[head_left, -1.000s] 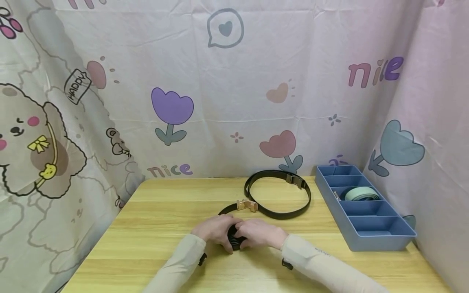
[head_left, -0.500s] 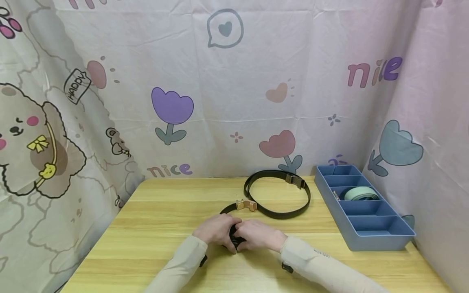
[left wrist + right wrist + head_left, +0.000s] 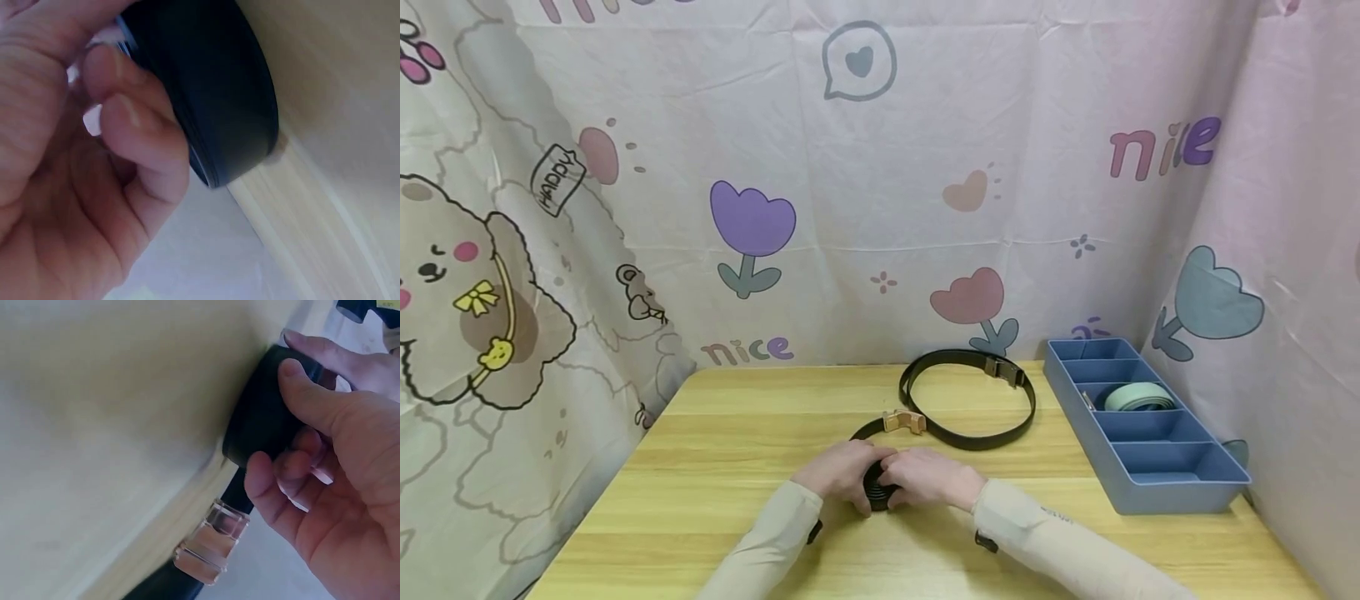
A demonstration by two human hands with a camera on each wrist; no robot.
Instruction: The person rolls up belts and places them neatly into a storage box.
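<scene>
A black belt is wound into a tight coil (image 3: 878, 495) near the front middle of the table. My left hand (image 3: 842, 472) grips the coil from the left, and my right hand (image 3: 929, 477) grips it from the right, thumb on the outer turn in the right wrist view. The smooth outer band (image 3: 215, 81) of the coil fills the upper part of the left wrist view. From behind the hands a short strap runs to a gold buckle (image 3: 904, 421), also seen beside the right hand as a shiny buckle (image 3: 212, 542). My fingers hide much of the coil.
Another black belt (image 3: 977, 442) with a dark buckle (image 3: 1002, 369) lies in a wide loop behind, close by the gold buckle. At the right stands a blue divided box (image 3: 1180, 500), with a rolled pale green belt (image 3: 1138, 397) in its middle compartment. Printed cloth (image 3: 850, 167) hangs behind.
The coil between my hands shifts and turns slightly, first right, then back left, with the left fingers moving along. The gold buckle, the looped belt and the box stay in place.
</scene>
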